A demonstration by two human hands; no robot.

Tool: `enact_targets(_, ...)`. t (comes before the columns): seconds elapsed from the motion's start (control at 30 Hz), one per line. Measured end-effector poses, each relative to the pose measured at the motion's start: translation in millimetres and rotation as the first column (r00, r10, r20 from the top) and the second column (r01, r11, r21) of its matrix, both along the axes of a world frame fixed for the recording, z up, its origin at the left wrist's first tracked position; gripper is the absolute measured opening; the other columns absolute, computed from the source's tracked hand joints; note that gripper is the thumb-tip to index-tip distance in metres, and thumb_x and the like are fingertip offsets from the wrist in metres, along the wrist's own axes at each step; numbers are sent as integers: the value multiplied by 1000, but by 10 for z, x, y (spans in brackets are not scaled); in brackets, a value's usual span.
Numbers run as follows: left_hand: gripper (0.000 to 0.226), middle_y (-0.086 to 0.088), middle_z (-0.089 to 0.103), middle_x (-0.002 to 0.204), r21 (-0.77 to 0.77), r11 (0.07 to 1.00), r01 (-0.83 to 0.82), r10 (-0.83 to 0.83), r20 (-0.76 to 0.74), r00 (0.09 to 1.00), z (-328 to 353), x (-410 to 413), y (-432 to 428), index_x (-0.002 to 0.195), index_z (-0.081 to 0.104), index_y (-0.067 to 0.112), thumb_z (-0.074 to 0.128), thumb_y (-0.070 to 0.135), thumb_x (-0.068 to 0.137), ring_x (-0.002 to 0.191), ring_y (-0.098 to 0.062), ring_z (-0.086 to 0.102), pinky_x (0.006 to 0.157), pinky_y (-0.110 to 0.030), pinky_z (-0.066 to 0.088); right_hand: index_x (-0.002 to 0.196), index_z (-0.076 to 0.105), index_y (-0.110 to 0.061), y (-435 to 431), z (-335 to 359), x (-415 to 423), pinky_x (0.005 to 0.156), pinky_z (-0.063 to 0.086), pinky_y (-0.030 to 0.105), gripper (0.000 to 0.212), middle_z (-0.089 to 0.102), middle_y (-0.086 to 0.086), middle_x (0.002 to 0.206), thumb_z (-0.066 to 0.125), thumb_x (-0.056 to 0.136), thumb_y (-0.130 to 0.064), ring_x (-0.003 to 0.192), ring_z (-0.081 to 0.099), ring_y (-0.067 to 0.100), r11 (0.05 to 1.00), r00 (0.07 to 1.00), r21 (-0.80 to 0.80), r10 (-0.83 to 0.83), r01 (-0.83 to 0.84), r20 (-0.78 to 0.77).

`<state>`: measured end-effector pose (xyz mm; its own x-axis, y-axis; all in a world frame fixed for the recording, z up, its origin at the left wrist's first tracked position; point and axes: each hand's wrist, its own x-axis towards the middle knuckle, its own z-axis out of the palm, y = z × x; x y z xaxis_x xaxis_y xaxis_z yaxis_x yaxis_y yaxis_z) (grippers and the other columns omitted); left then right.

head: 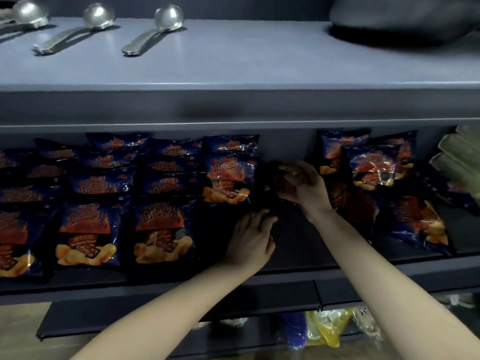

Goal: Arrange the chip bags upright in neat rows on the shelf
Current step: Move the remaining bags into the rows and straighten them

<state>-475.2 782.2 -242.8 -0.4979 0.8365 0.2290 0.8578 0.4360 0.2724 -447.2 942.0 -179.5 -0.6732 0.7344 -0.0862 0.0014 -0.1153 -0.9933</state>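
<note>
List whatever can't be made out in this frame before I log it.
- Head view: the bag the right hand grips is lost in shadow and blur; its print is unreadable.
- Head view: the dark object on the upper shelf is cut off by the top and right edges.
- Head view: the green item at the right edge is blurred and cut off.
- Head view: the left hand covers whatever lies under it.

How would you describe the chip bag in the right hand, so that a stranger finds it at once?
On the shelf full of dark blue chip bags, find the gap between the neat rows on the left and the loose bags on the right. There the right hand grips one bag. No other bag is held by a hand.
</note>
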Motion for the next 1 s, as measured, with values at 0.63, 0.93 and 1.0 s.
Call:
enact_targets(0.63,54,-12,42,141,119,940,319,-316,-43,948,349,508,1435,131,48,12,62,33,83,129,-31,40,105,-43,37,118,59,-15,958,20,1675,67,42,6,38,63,-2,99,41,91,4,84,59,6,801,882,527,-433,283,184)
enact_targets(0.93,49,-8,41,144,153,861,484,-489,-6,872,263,961,1911,130,51,10,62,28,85,134,-27,37,108,-43,35,125,57,-16,1224,-105,2140,92,34,18,45,52,6,134,65,82,-7,124,50,24,739,783,652,-502,168,368)
enact_targets(1.0,53,-6,38,146,115,856,503,-506,-4,862,265,1057,2025,134,47,12,60,30,86,136,-26,33,112,-41,29,127,56,-15,1286,-138,2184,94,36,22,48,51,8,135,69,80,-12,124,50,25,734,771,664,-503,141,392)
